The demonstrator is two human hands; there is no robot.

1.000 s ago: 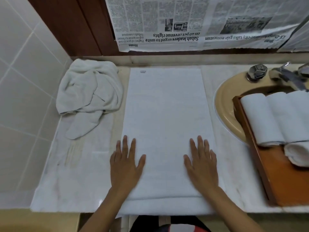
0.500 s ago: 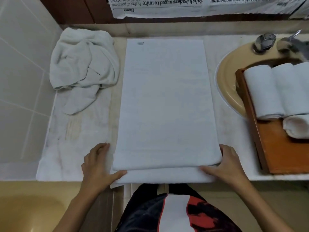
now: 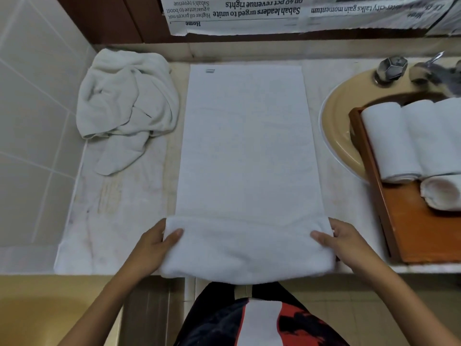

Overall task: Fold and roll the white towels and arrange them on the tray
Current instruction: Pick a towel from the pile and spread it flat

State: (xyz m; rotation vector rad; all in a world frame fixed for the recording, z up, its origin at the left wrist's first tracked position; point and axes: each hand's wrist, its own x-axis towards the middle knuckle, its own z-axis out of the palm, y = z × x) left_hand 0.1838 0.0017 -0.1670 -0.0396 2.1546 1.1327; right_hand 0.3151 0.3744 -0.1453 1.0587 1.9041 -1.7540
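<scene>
Towel [image 3: 245, 146], folded into a long strip, lies flat on the counter [image 3: 119, 201] between the crumpled towel pile [image 3: 127, 103] and the sink [image 3: 341, 136]; its near end is turned up into a first soft roll at the counter edge. Left hand [image 3: 154, 245] pinches the roll's left end, thumb on top, fingers tucked under and hidden. Right hand [image 3: 346, 242] grips the right end the same way, thumb over the cloth, fingers curled behind.

Risks, as I judge them: roll looks loose and sags in the middle over the edge. Uneven pressure between the hands would skew it into a cone; a slack core would leave a fat, floppy roll, poorly matched to the rolled towels [image 3: 404, 141] already on the wooden tray [image 3: 409, 233].

Pose: both forearms reach in from below, wrists low and roughly level, hands mirrored at the strip's two edges, palms facing inward.
</scene>
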